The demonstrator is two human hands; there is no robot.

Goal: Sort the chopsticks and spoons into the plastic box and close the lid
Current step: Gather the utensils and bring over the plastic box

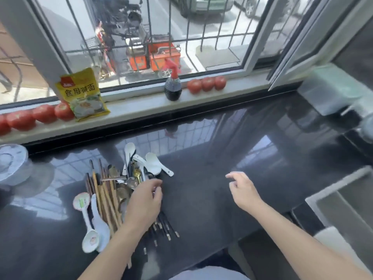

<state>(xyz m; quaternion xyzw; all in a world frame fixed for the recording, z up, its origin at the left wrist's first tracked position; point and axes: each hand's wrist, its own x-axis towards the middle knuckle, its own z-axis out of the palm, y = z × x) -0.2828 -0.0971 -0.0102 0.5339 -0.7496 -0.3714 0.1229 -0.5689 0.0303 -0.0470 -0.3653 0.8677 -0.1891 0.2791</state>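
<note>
A dark, glossy counter [201,199] is filling most of the view, running beneath a barred window [141,37] and reflecting its grid. A pale sill [141,106] is lying between the two. At the right edge a pale plastic box [333,91] is showing blurred, well apart from the cutlery; whether its lid is on cannot be told. On the sill a yellow packet [82,93] is leaning against the window frame, with red tomatoes [205,83] sitting in rows on either side and a dark sauce bottle [173,85] with a red cap standing between packet and right-hand tomatoes. A clear glass dish [12,162] is resting at the counter's left edge.

The cutlery is lying in a loose heap left of centre. Brown chopsticks [105,199] are lying side by side, dark chopsticks [165,227] are poking out from under the left wrist, and metal spoons are tangled in the middle. White spoons [153,164] are lying at the far end and two more at the near left.

The left hand [144,201] is resting over the heap with fingers curled down onto it; whether it is actually gripping anything cannot be told. The right hand [242,190] is hovering above bare counter, fingers loosely bent and holding nothing.
</note>
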